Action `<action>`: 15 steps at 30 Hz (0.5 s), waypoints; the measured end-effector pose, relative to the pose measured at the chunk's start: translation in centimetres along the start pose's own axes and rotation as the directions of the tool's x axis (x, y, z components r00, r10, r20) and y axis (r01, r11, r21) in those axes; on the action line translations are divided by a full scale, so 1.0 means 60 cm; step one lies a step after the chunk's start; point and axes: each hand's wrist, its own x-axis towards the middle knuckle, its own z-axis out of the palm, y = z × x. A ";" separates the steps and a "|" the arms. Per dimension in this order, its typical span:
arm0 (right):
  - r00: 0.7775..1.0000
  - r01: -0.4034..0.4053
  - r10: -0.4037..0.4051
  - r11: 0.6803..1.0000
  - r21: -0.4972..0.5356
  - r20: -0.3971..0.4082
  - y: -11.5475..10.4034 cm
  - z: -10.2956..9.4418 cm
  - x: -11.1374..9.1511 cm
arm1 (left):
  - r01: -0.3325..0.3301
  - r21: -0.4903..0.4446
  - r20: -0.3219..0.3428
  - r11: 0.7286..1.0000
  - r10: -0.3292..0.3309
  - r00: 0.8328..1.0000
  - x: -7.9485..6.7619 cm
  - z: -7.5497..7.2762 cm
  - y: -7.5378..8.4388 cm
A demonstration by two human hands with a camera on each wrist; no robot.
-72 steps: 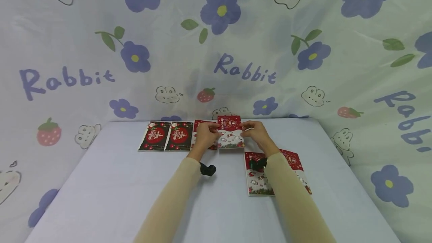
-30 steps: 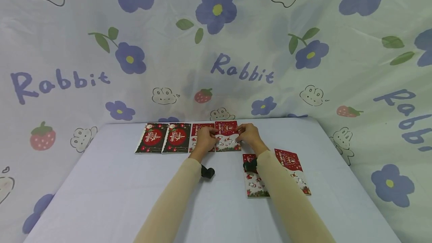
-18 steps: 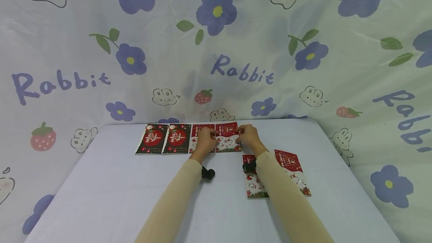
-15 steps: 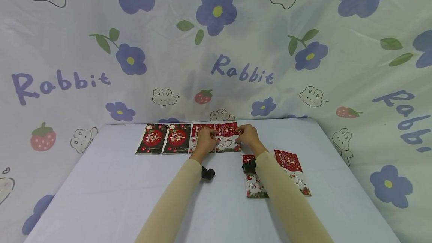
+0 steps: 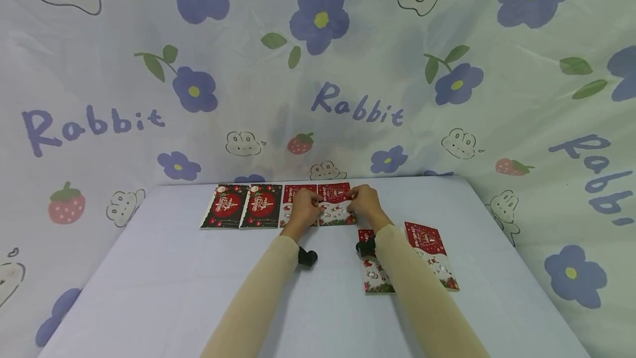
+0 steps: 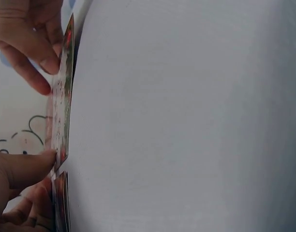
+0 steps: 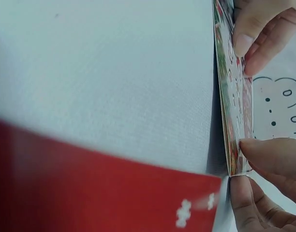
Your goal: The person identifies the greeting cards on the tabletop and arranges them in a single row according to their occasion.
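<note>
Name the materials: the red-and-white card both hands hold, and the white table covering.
The red-and-white card looks like glossy paper or cardstock: thin pale edge, printed face with sheen. The white table covering seems matte woven cloth, judging by its fine texture; fibre unclear.

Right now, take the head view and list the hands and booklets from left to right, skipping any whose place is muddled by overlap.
Leftmost dark booklet → second dark booklet → left hand → red-and-white booklet between the hands → right hand → rightmost red-and-white booklet.
</note>
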 end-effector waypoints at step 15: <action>1.000 0.015 -0.015 0.999 -0.041 0.014 0.003 0.000 -0.002 | -0.003 0.063 0.044 0.998 0.000 0.999 -0.005 -0.003 0.007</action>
